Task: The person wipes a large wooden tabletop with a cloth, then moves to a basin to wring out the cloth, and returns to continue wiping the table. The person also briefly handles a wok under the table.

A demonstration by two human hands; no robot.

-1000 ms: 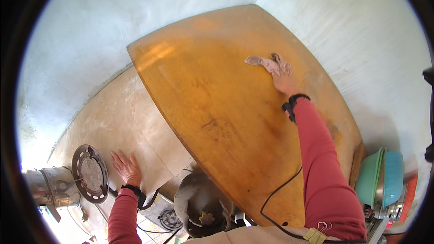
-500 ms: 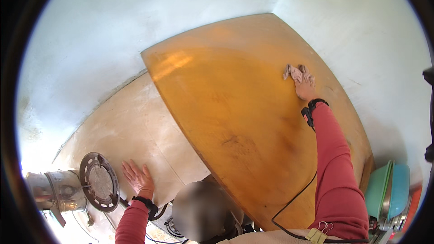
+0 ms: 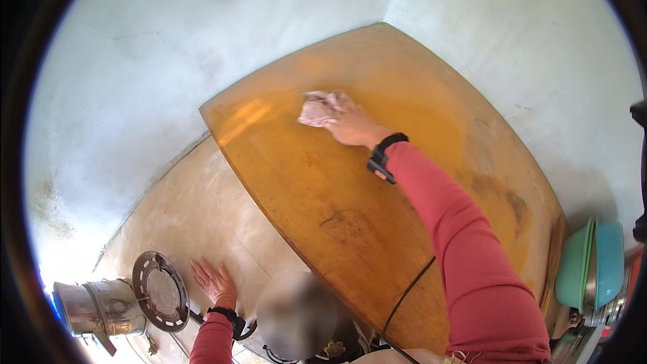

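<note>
My right hand presses a crumpled pinkish cloth onto the orange-brown wooden board, toward its far left part. The fingers bend over the cloth, and a black band circles that wrist. Dark stains mark the board's near and right parts. On the beige surface left of the board, my left hand lies flat with its fingers spread, holding nothing. Just left of it is a round perforated metal burner.
A metal cylinder stands beside the burner at the lower left. Pale walls meet behind the board. Green and blue basins stack at the right. A black cable crosses the board's near part.
My right hand has swept the cloth leftward across the board, from its right side to the far left part. My left hand stays on the beige surface; the view has shifted slightly.
</note>
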